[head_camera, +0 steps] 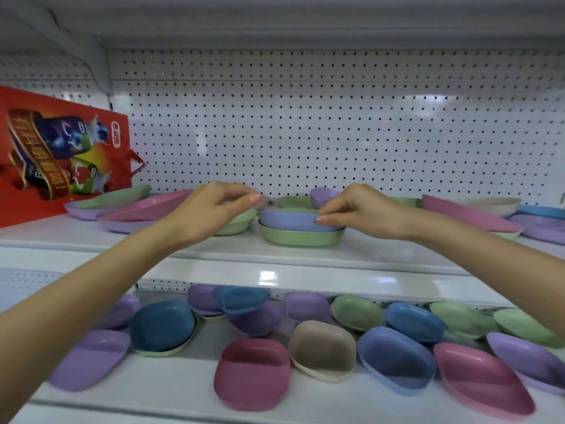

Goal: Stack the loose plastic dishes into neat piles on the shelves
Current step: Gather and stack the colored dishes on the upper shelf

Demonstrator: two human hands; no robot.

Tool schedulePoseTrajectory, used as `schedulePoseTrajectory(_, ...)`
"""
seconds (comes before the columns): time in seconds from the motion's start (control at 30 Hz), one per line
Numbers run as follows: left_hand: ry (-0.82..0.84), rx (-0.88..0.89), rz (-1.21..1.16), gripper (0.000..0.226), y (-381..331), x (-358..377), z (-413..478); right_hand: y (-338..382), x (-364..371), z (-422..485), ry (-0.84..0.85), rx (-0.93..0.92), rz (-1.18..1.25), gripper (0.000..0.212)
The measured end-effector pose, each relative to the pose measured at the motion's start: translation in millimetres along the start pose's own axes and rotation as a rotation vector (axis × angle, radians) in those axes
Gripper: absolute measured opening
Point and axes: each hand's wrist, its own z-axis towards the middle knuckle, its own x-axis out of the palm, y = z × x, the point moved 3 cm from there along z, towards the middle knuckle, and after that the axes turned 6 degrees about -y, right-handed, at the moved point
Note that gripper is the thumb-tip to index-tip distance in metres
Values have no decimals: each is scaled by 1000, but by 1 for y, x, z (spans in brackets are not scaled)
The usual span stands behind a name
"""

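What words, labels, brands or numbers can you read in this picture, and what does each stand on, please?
Red gift bag: gold Chinese characters on a ribbon, too blurred to read.
White oval logo on the same bag: too small to read.
Dishes and shelf: no text visible.

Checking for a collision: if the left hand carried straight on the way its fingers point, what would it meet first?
Probably the blue dish that the right hand pinches; the left hand points rightward at it, though depth is unclear.
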Motion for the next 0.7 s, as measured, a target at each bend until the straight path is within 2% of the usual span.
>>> schedulePoseTrajectory(0.13, 92, 21, 54, 28, -3, 14, 3, 0, 2, 1, 33, 41, 20, 42)
schedulePoseTrajectory(0.2, 149, 28, 92, 31, -5, 22, 5, -1, 5, -1, 55, 66, 8, 35)
schedulePoseTrajectory(0.33, 237, -20, 190, 30, -1, 35, 10, -2, 12, -2, 114, 60, -28, 38)
schedulePoseTrajectory(0.47, 245, -47, 202, 46, 6, 39, 13, -1, 12, -2, 128, 58, -19, 37)
schedulePoseTrajectory(0.7, 247, -27, 204, 33, 6, 40, 16, -5, 13, 3, 92, 91, -85, 40)
